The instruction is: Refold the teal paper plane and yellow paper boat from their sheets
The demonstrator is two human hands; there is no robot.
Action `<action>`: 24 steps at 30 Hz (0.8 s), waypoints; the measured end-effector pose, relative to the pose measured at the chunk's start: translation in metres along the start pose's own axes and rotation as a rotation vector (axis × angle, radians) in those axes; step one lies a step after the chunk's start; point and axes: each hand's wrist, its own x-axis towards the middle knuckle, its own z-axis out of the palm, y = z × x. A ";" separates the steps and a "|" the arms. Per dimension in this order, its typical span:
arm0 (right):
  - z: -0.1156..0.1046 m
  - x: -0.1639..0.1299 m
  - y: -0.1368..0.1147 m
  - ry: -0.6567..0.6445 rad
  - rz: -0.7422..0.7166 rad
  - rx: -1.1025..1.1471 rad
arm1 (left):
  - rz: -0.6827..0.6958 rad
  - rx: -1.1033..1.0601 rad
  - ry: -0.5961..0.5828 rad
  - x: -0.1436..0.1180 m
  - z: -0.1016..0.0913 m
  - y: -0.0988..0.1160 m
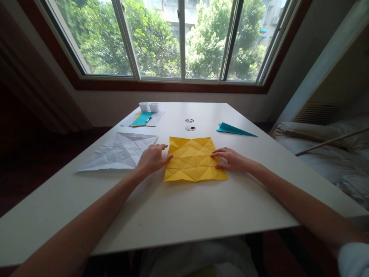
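A yellow sheet of origami paper, covered in crossing fold creases, lies spread on the table before me. My left hand is at its left edge, the thumb resting on the paper and the index finger apart from it. On the opposite edge, my right hand lays its fingertips on the sheet, with the thumb a little lower near the edge. Both hands are open. Beside my left hand is a creased white sheet of paper, lying flat.
The white table reaches toward the window. A folded teal paper lies at the right. Two round discs sit beyond the yellow sheet. At the back left are teal paper, a pen and white cups.
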 end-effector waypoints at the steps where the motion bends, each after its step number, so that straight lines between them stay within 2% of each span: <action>1: 0.000 0.000 0.000 -0.002 -0.008 -0.001 | -0.042 -0.046 -0.012 0.001 0.001 -0.002; 5: -0.002 -0.001 -0.003 0.012 -0.045 -0.001 | -0.178 -0.447 -0.110 0.004 0.004 -0.003; 8: 0.000 0.000 -0.004 0.048 -0.036 0.011 | -0.256 -0.787 -0.128 0.003 0.004 0.000; 12: 0.007 0.003 0.001 0.263 0.151 -0.004 | -0.297 -1.058 -0.130 0.001 0.002 0.005; 14: 0.009 0.004 0.004 0.343 0.254 0.005 | -0.302 -1.153 -0.137 0.001 0.001 0.007; 16: 0.009 0.005 0.007 0.354 0.322 0.074 | -0.305 -1.224 -0.151 0.001 0.002 0.008; 21: 0.006 0.005 0.007 0.273 0.470 0.477 | -0.301 -1.295 -0.179 0.000 0.005 0.009; 24: 0.002 0.005 0.004 0.224 0.474 0.577 | -0.278 -1.290 -0.187 0.000 0.006 0.009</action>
